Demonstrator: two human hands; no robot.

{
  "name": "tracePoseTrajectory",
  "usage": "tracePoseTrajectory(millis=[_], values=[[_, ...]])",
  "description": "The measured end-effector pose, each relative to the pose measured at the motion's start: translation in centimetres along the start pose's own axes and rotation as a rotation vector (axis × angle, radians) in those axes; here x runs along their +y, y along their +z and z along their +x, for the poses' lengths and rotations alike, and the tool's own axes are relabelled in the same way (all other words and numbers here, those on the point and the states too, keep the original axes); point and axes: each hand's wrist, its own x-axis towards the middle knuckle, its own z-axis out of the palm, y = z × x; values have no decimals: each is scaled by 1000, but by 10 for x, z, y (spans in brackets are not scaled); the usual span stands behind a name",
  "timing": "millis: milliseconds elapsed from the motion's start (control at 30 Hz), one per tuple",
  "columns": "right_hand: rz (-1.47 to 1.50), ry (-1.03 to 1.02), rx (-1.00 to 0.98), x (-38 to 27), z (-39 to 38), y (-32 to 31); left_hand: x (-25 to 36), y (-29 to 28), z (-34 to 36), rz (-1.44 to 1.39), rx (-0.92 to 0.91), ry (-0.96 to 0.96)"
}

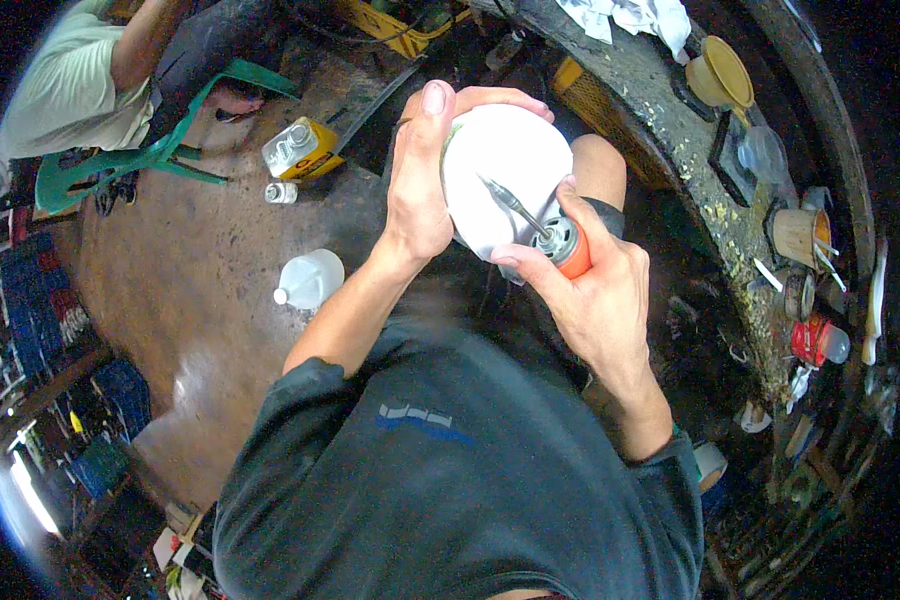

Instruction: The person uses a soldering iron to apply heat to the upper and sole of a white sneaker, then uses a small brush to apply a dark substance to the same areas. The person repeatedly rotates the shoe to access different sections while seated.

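Observation:
My left hand (425, 185) grips a white, rounded piece (490, 155) by its left and far edge, thumb raised along the side. What the piece is exactly, I cannot tell. Wrapped in my right hand (595, 285) is an orange and grey handheld rotary grinder (562, 248). Its slim metal bit (510, 200) points away to the left over the white surface. Whether the tip touches that surface is unclear. Both hands are close together above my lap, near my bare knee (598, 170).
On the floor to the left are a clear jug (312, 279), a yellow-labelled container (302, 148) and a small bottle (281, 193). Another person sits on a green chair (175, 150) at far left. A cluttered bench (660, 120) runs along the right, holding a yellow-rimmed tub (718, 75).

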Motion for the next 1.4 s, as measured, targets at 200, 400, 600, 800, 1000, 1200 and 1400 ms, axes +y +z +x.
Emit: tracePoseTrajectory(millis=[200, 400, 600, 800, 1000, 1200, 1400], values=[[-80, -146, 20, 9, 3, -2, -5, -1, 4, -32, -14, 10], [-104, -106, -62, 4, 1, -10, -7, 8, 4, -155, 93, 18], [-164, -147, -47, 12, 0, -14, -2, 1, 7, -72, -4, -28], [133, -23, 27, 7, 7, -24, -4, -2, 19, -60, -49, 4], [110, 167, -38, -9, 16, -39, -6, 6, 24, -55, -42, -1], [57, 137, 23, -14, 21, -33, -10, 16, 25, -101, -16, 22], [-43, 98, -93, -13, 19, -37, -13, 15, 27, -85, -14, 36]])
